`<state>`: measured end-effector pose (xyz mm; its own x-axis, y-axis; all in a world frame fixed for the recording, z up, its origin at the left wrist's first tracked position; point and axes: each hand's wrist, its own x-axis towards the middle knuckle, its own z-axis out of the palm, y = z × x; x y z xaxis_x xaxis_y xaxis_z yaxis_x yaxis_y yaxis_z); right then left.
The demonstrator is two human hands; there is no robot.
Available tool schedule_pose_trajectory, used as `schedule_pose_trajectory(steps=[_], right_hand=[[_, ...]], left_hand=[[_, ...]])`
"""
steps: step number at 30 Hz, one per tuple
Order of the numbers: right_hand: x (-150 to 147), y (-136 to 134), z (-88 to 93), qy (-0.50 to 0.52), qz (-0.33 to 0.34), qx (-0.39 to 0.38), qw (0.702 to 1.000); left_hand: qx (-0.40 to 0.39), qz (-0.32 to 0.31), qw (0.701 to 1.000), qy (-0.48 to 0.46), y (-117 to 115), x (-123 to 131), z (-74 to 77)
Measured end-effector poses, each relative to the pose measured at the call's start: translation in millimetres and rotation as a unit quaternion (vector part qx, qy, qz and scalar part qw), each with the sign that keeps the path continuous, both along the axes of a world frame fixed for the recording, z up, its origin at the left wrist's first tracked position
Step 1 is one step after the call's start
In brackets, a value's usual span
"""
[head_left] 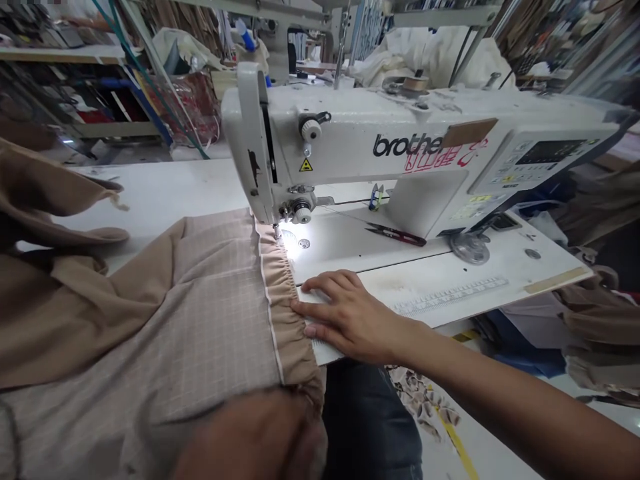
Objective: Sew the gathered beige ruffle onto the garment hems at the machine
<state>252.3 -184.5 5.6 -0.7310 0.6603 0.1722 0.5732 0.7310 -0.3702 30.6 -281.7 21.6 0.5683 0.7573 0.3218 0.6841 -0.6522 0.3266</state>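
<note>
A tan fabric piece [215,287] with a faint check lies across the left of the sewing table. Along its right edge runs a gathered ruffle strip [287,320], bordered by a narrow white line. The far end of that strip sits at the needle of a white sewing machine [345,133], under its lamp. My right hand [340,313] rests flat with fingers stretched, their tips at the ruffle's edge. Low in the view, my left hand [245,437] is smeared by motion over the near end of the fabric, so its fingers cannot be made out.
Thread snips [397,234] lie on the machine bed, near a small blue-and-green tool [375,198]. A clear ruler [450,295] lies along the front of the table [545,260], near a clear round object [470,248]. More brown cloth [60,187] is heaped at left.
</note>
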Motion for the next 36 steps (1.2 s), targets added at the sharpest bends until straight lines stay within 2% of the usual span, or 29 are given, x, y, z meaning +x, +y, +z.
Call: schedule_pose_trajectory(steps=[2,3,5,8,11,16,19,24,32,36], right_hand=[[-1.1,-0.8,1.5,-0.007,0.0,0.001,1.0],[-1.7,-1.2,2.5,-0.01,0.0,-0.001,1.0],[-2.5,-1.8,4.2,-0.009,-0.001,-0.002,1.0],[-3.4,-0.8,5.0,-0.002,-0.001,0.0,1.0],[-5.4,6.6,4.3,0.001,0.001,0.006,1.0],[-12.1,25.3,4.7,-0.021,-0.013,0.003,1.0],[-14.1,27.8,6.6,-0.031,-0.01,-0.005,0.999],[-13.6,29.7,6.5,-0.03,-0.011,-0.005,0.999],[-22.7,62.1,-0.5,-0.057,-0.034,0.022,0.998],[-26.4,69.2,-2.6,-0.068,-0.035,0.027,0.997]], left_hand=[[0.058,0.033,0.998,0.002,44.3,-7.2,14.8],[0.099,0.035,0.994,0.016,66.0,-10.4,15.3],[0.125,0.047,0.988,0.081,101.6,-16.8,3.7],[0.117,0.05,0.983,0.134,128.3,-26.4,-24.9],[0.128,0.051,0.981,0.134,137.3,-33.6,-38.5],[0.141,0.05,0.977,0.149,151.1,-34.1,-29.7],[0.154,0.044,0.977,0.139,143.7,-28.2,-28.1],[0.158,0.021,0.979,0.124,128.3,-25.2,-39.1],[0.132,0.02,0.984,0.12,169.6,-37.1,-41.6],[0.125,0.008,0.985,0.118,185.7,-37.9,-39.7]])
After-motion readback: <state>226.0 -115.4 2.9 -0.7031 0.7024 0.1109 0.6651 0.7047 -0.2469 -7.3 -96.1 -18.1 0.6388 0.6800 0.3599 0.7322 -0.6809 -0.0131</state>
